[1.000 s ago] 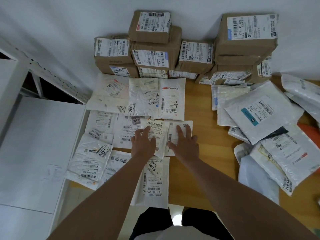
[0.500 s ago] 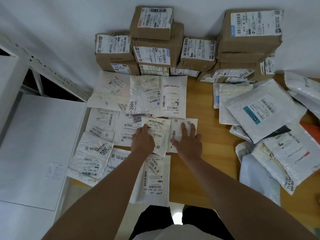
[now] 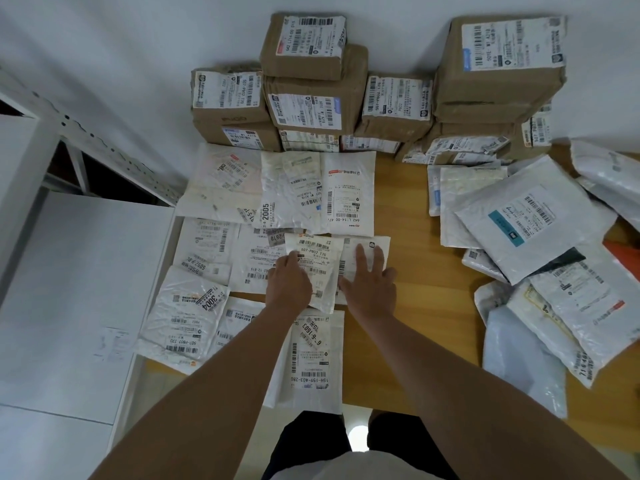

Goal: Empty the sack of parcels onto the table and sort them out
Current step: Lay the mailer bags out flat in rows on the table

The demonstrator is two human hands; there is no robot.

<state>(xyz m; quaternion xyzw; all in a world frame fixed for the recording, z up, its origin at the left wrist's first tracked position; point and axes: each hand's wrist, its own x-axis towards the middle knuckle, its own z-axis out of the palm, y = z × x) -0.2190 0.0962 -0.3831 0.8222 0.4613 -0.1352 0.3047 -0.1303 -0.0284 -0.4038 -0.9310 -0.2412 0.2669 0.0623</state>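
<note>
While both arms reached out over the wooden table [image 3: 422, 271], we logged these:
Left edge: flat white mailers [image 3: 221, 237] laid in rows ran up to the table's left edge, some overhanging it; white shelf unit [image 3: 79, 289] just beside.
Back edge: brown cardboard boxes [image 3: 311, 98] stacked against the white wall [image 3: 121, 46], touching each other.
Right side: loose heap of white poly bags [image 3: 540, 237], overlapping, unsorted.
Open room: bare wood strip between the rows and the heap, running from the boxes to the near edge.
Left hand [image 3: 289, 284]: fingers loosely together, flat on the mailer labelled 507-P802 T70 [image 3: 317, 268], palm down; we saw no pinch.
Right hand [image 3: 370, 284]: fingers spread wide, pressed flat on the small white mailer [image 3: 367, 249] just beside it, the two mailers overlapping at the seam.
Near edge: long mailer marked 6-1603 [image 3: 311, 358] hung over it, between the forearms.
</note>
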